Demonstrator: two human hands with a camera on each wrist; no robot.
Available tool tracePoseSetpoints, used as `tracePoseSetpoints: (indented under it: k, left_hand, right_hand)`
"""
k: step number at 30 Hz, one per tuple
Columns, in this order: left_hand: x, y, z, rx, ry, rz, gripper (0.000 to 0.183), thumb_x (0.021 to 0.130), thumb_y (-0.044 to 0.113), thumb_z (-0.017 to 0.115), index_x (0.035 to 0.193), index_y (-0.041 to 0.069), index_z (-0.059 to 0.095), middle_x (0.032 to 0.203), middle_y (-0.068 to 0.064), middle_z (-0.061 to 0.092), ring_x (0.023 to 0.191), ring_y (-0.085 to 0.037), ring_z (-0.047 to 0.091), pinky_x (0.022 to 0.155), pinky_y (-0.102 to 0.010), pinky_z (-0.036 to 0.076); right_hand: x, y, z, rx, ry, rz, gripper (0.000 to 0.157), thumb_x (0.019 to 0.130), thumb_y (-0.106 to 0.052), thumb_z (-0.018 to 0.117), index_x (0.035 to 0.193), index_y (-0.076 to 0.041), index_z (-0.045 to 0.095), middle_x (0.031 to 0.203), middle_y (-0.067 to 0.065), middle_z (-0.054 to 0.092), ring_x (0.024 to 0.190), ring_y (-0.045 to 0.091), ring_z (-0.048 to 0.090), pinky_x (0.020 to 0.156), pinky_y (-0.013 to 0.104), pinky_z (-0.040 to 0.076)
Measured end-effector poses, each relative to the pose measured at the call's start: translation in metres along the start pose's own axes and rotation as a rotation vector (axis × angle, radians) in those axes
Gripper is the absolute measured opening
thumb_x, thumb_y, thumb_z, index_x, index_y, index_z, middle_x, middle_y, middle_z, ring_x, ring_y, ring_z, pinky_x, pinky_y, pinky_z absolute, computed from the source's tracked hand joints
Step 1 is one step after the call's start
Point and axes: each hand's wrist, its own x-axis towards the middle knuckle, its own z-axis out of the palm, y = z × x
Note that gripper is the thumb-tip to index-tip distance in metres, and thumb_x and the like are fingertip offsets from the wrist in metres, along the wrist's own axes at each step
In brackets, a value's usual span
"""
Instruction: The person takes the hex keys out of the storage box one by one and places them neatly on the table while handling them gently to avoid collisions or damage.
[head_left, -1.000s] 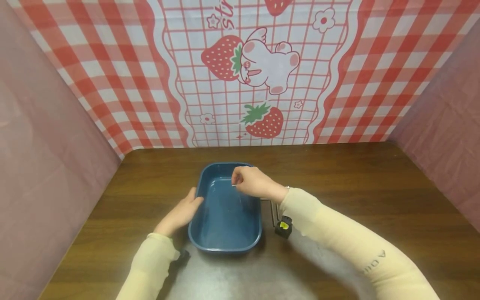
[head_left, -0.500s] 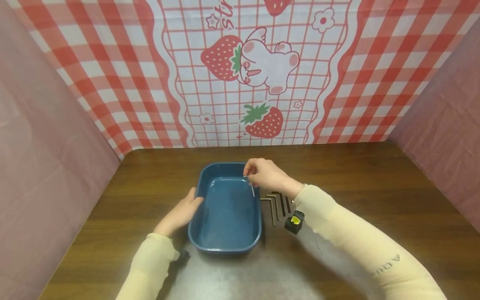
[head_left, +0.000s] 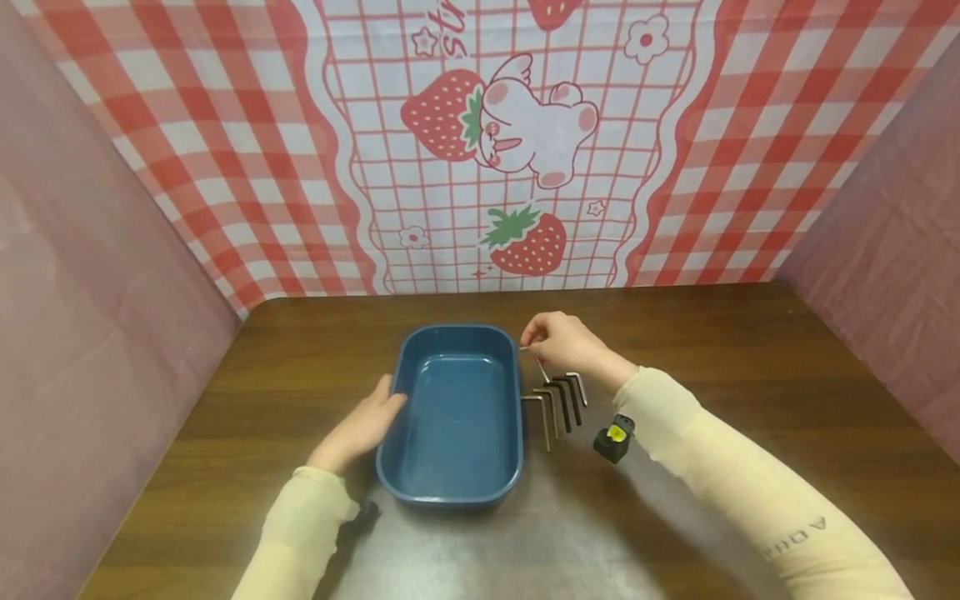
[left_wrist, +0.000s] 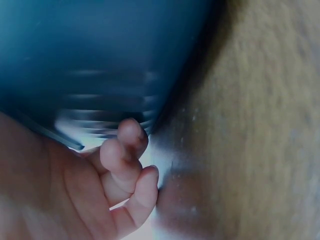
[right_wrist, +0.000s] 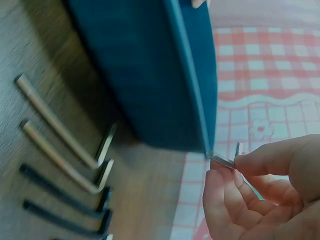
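Observation:
A deep blue rectangular tray stands on the wooden table. At its left side my left hand holds the wall, thumb over the rim; the left wrist view has its fingers outside against the tray. My right hand is just past the tray's far right corner, pinching a silver hex key between thumb and fingertips. The hex key's long arm points down toward the table in the head view. Below that hand lies a row of several hex keys: brass-coloured ones, black ones and a silver one.
The brown table reaches back to a red-and-white checked cloth printed with strawberries. Pink cloths hang at both sides. A small black device with a yellow patch is by the right sleeve.
My right hand has moved right with the hex key, from above the tray to outside its right rim, uncovering the row of hex keys. The left hand and the tray stay put.

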Motion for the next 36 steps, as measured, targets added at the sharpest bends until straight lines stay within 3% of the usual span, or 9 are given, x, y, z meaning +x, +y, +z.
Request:
tracePoseSetpoints:
  k: [5, 17, 24, 36]
  left_hand:
    - [-0.001, 0.0, -0.001, -0.013, -0.025, -0.023, 0.063, 0.098, 0.032, 0.023, 0.143, -0.003, -0.002, 0.15, -0.021, 0.002, 0.137, -0.036, 0.007, 0.109, -0.05, 0.01]
    - [0.001, 0.0, -0.002, 0.004, -0.016, -0.015, 0.063, 0.098, 0.032, 0.023, 0.143, -0.005, -0.001, 0.149, -0.022, 0.002, 0.136, -0.036, 0.008, 0.109, -0.049, 0.01]
    - [0.002, -0.001, 0.0, 0.011, -0.004, 0.001, 0.063, 0.097, 0.031, 0.024, 0.143, -0.005, 0.001, 0.149, -0.023, 0.007, 0.136, -0.037, 0.012, 0.109, -0.049, 0.012]
    - [0.003, -0.002, 0.0, 0.001, -0.008, 0.004, 0.062, 0.098, 0.031, 0.023, 0.143, -0.005, 0.001, 0.149, -0.024, 0.007, 0.135, -0.038, 0.013, 0.108, -0.051, 0.013]
  right_hand:
    - [0.0, 0.015, -0.003, 0.015, -0.025, 0.061, 0.016, 0.08, -0.004, 0.052, 0.092, -0.001, 0.062, 0.077, 0.01, 0.063, 0.058, 0.015, 0.058, 0.055, 0.025, 0.046]
    - [0.001, 0.047, -0.005, -0.075, 0.015, 0.132, 0.018, 0.079, -0.008, 0.052, 0.091, -0.002, 0.065, 0.068, 0.005, 0.061, 0.059, 0.013, 0.054, 0.056, 0.025, 0.042]
    - [-0.002, 0.06, -0.007, -0.091, 0.035, 0.185, 0.019, 0.085, -0.013, 0.053, 0.092, -0.001, 0.066, 0.079, 0.008, 0.063, 0.07, 0.018, 0.054, 0.061, 0.026, 0.042]
    - [-0.004, 0.074, -0.007, -0.098, 0.038, 0.253, 0.018, 0.085, -0.012, 0.052, 0.087, 0.0, 0.065, 0.063, 0.006, 0.062, 0.054, 0.01, 0.053, 0.053, 0.024, 0.042]
